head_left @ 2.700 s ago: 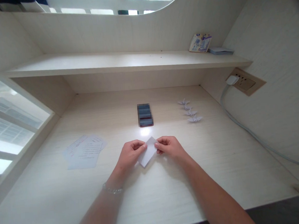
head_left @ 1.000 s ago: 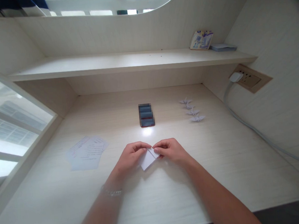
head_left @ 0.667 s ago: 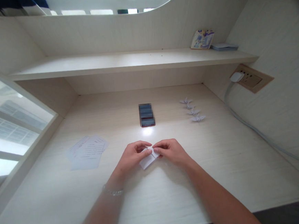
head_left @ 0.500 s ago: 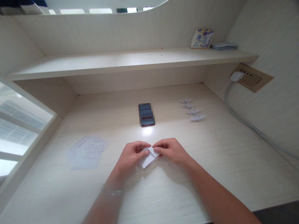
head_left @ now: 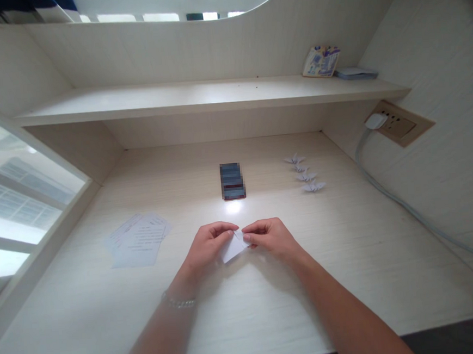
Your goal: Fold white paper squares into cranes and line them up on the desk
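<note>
A small folded piece of white paper [head_left: 233, 248] sits between my two hands just above the pale desk [head_left: 247, 307]. My left hand [head_left: 207, 247] pinches its upper left edge with thumb and fingers curled. My right hand [head_left: 271, 238] pinches the paper's upper right corner, fingers closed. The fingertips of both hands nearly meet over the paper's top.
A dark phone [head_left: 232, 181] lies beyond the hands. Several small paper cranes [head_left: 305, 172] stand in a row at the right. A stack of printed sheets [head_left: 137, 241] lies at the left. A cable [head_left: 402, 202] runs from a wall socket [head_left: 398, 125]. A shelf [head_left: 197, 97] holds a small booklet [head_left: 319, 61].
The paper has been folded smaller and lowered toward the desk since the earliest frame. Over the last second both hands have stayed pinched on it, with only small finger shifts.
</note>
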`<state>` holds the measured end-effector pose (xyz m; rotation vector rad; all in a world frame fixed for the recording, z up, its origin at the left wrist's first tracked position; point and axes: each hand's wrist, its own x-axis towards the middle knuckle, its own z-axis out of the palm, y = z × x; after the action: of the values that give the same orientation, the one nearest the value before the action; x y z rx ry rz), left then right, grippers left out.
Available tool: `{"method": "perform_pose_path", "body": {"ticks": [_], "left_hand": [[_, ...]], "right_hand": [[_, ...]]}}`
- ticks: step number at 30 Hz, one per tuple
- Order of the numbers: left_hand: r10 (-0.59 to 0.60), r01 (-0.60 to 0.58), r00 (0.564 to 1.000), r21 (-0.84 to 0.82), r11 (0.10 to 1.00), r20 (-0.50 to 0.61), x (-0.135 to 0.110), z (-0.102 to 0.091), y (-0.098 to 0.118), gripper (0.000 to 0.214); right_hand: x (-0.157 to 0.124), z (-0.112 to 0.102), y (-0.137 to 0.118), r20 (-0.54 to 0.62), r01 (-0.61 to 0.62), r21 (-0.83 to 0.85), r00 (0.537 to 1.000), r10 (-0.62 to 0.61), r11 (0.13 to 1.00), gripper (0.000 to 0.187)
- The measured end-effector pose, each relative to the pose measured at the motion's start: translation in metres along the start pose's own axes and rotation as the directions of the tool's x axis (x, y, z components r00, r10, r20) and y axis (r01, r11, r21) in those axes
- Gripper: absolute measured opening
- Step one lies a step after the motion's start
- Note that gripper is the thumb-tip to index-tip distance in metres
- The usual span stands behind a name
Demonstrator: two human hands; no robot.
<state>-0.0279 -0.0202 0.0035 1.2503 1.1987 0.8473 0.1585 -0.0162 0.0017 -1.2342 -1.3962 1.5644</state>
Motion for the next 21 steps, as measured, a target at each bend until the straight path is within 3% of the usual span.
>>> {"method": "perform_pose_path", "body": {"ticks": [5,10,13,18,21], "left_hand": [[-0.009,0.004,0.998,-0.081,0.997,-0.061,0.0017,0.0012,-0.0020,0.025],[0.025,-0.025,1.000,0.026,0.999,0.006,-0.0003,0.0044,0.0018,0.026],[0.023,-0.022,0.999,0.032,0.999,-0.027,-0.0005,0.0039,-0.0003,0.025],[0.039,-0.034,0.991,0.035,0.999,-0.132,0.0013,-0.0017,-0.0043,0.026],[0.066,-0.056,0.993,0.107,0.993,-0.096,0.0006,-0.0027,-0.0013,0.025]], "right_hand": [[-0.0001,0.0026,-0.0007,-0.019,-0.013,-0.013,1.000,0.012,1.000,0.022],[-0.0004,0.0042,-0.0012,0.012,0.002,-0.035,1.000,-0.002,0.999,0.022],[-0.0003,0.0047,0.0002,0.013,0.001,-0.019,1.000,-0.001,1.000,0.023],[0.0007,0.0038,0.0038,-0.075,0.023,0.013,0.997,-0.022,1.000,0.026],[0.0011,0.0035,0.0037,-0.116,0.070,-0.014,0.991,-0.071,0.997,0.024]]}}
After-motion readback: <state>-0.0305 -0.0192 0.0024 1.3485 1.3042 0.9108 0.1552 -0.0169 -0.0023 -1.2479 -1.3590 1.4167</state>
